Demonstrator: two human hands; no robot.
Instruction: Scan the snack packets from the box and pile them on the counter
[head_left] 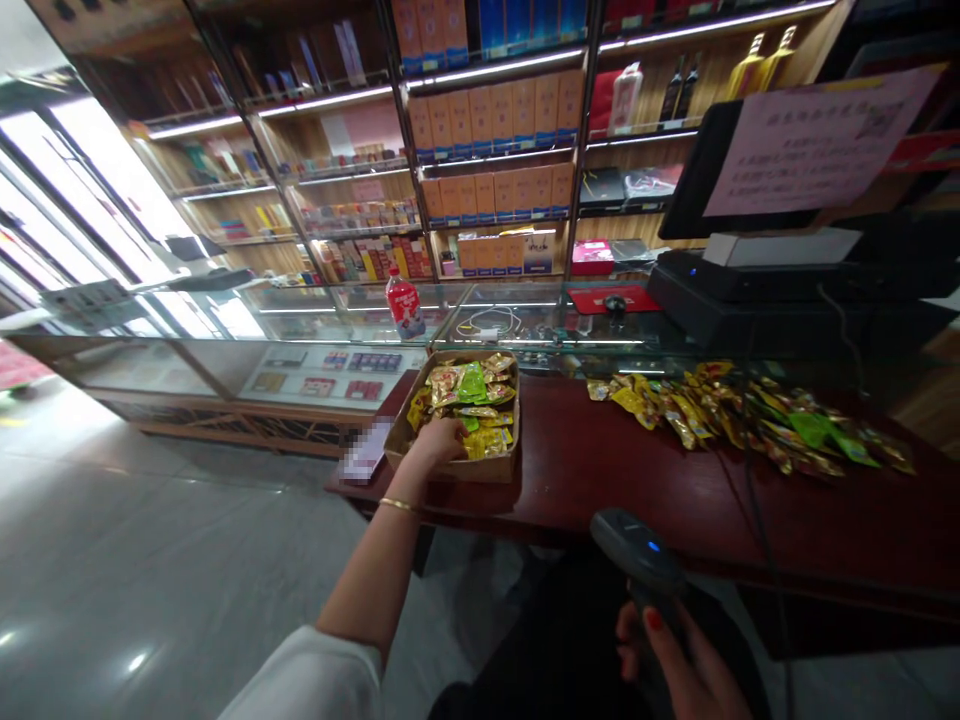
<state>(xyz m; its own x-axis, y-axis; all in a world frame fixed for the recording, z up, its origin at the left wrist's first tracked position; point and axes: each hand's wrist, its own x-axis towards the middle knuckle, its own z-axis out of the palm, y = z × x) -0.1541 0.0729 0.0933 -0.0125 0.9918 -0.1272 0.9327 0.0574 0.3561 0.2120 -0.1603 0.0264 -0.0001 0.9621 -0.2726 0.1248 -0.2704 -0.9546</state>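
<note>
My left hand (444, 440) reaches into an open cardboard box (450, 472) on the dark red table. Its fingers curl down among small shiny snack packets (489, 440). The fingertips are hidden, so whether a packet is between them does not show. Gold and yellow packets fill the box, with a bright green packet (472, 383) on top. Near my lap, my right hand (664, 655) is wrapped around the handle of a black barcode scanner (637, 550) with a blue light lit. A loose pile of similar packets (705, 405) lies on the table to the right.
Behind the table (570, 480) runs a glass display counter (337, 325) bearing a red-labelled bottle (405, 303) and a white cable (491, 330). A monitor with a pink sheet (810, 145) stands at right. A dark cord (757, 520) hangs over the table's front edge.
</note>
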